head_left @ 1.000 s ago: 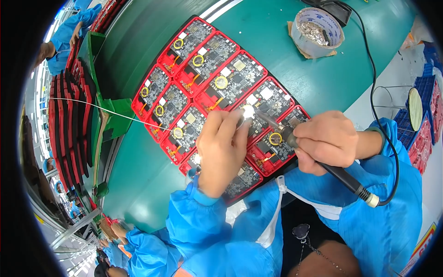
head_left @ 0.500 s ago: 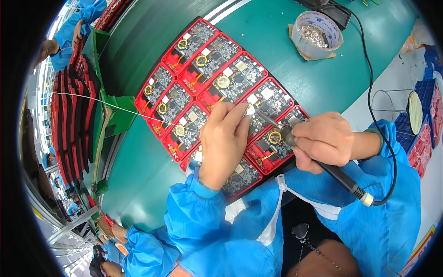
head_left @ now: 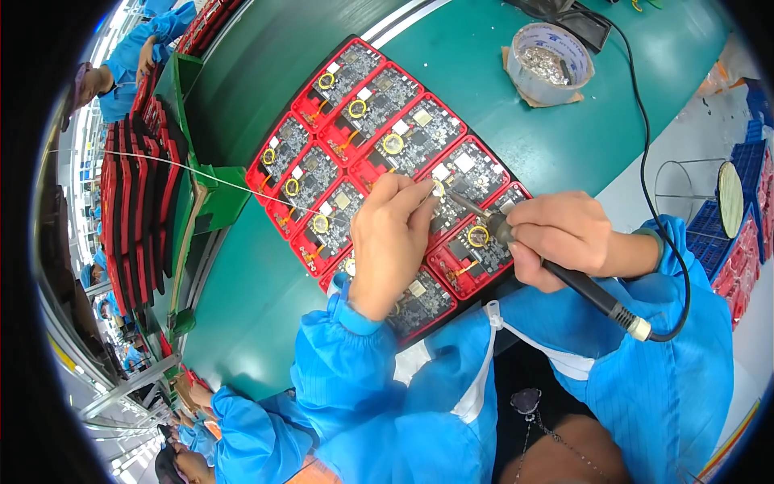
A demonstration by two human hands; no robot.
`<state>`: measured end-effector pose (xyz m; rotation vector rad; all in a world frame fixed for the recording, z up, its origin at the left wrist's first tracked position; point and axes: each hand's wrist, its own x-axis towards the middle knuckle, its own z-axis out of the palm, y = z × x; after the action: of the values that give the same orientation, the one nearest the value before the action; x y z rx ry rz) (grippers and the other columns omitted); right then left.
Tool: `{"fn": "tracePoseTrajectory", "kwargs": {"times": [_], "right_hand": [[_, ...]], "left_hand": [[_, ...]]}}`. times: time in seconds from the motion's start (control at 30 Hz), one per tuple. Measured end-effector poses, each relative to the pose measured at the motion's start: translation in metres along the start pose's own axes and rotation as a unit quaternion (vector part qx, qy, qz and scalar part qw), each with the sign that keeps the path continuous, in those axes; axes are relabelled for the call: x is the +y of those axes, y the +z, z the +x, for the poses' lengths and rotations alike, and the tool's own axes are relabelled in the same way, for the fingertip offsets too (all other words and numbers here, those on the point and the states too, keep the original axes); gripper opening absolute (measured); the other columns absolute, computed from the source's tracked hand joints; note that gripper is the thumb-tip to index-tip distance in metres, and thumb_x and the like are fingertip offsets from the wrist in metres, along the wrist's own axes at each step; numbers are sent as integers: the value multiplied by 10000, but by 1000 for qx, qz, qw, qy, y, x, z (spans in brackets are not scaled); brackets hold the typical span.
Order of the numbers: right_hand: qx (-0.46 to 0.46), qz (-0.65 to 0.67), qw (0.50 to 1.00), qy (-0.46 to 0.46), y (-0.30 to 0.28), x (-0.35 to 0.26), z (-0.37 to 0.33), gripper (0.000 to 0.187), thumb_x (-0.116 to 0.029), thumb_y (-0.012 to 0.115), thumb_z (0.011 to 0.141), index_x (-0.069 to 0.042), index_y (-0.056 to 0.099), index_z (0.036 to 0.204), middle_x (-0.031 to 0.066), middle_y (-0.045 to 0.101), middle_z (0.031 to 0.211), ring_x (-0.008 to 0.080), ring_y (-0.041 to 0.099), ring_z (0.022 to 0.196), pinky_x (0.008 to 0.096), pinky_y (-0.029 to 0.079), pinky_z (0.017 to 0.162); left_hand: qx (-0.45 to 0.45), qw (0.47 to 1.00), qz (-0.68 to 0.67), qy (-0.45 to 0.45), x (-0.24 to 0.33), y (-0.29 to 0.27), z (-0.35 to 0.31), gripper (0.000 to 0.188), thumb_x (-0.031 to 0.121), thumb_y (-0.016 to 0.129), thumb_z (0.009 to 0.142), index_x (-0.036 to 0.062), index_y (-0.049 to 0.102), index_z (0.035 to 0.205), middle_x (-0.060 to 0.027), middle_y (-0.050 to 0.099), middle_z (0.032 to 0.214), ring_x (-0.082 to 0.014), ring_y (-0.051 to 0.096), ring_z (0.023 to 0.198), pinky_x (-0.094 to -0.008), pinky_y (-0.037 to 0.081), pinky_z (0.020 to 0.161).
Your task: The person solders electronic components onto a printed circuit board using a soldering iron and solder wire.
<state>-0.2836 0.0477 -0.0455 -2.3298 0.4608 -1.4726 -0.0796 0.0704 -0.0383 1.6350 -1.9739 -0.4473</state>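
My right hand (head_left: 560, 238) grips the dark handle of a soldering iron (head_left: 587, 294), its thin tip pointing left toward a circuit board (head_left: 476, 177) in a red housing. Pinched in my left hand (head_left: 387, 254) is a thin solder wire (head_left: 201, 173), which trails away to the left. Its fingertips stay close to the iron's tip, beside a yellow-ringed round part partly hidden by the fingers. Several more red housings (head_left: 355, 173) lie side by side in a block, holding boards with yellow-ringed round parts (head_left: 393, 144). My left hand and wrist cover some of them.
A tape roll (head_left: 522, 81) holding silvery scraps sits on cardboard on the green bench (head_left: 476, 48). The iron's black cable (head_left: 647, 145) curves along the right. Left of the boards are a green divider (head_left: 218, 194) and stacked red-and-black trays (head_left: 141, 218). Other people in blue work at left.
The whole view has shifted slightly. A bright white patch by my left fingertips has gone, and a yellow-ringed part shows there. Both hands keep their grips close to the same board.
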Motion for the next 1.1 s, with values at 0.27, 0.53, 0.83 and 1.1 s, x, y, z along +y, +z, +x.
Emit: {"fn": "tracePoseTrajectory", "kwargs": {"times": [0.27, 0.53, 0.83, 1.1], "right_hand": [[20, 11, 1000, 17, 3, 1, -2, 128, 19, 643, 575, 20, 568, 679, 127, 582, 672, 224, 582, 507, 273, 468, 419], [68, 15, 991, 112, -28, -2, -7, 67, -37, 579, 741, 26, 566, 723, 164, 615, 744, 199, 588, 591, 270, 477, 514], [30, 64, 988, 139, -28, -3, -17, 33, 19, 602, 719, 21, 572, 732, 157, 615, 767, 222, 603, 638, 281, 489, 554], [43, 69, 991, 106, -6, 3, -14, 62, 10, 631, 668, 27, 586, 707, 138, 613, 732, 195, 598, 581, 253, 470, 489]], "left_hand": [[-5, 1000, -22, -3, -4, -1, 1, 182, -8, 666, 723, 1, 662, 905, -93, 564, 731, -164, 529, 557, -266, 407, 497], [-7, 1000, -28, -3, -5, -2, -3, 161, -1, 658, 743, -10, 655, 904, -90, 568, 730, -144, 507, 536, -259, 388, 480], [-2, 998, -60, -12, 15, -25, -35, 177, -46, 597, 776, -28, 616, 951, -126, 527, 734, -242, 539, 629, -314, 425, 553], [38, 998, -9, 39, 10, -17, -42, 149, -16, 686, 678, 24, 638, 813, -97, 555, 698, -261, 558, 624, -342, 450, 540]]}}
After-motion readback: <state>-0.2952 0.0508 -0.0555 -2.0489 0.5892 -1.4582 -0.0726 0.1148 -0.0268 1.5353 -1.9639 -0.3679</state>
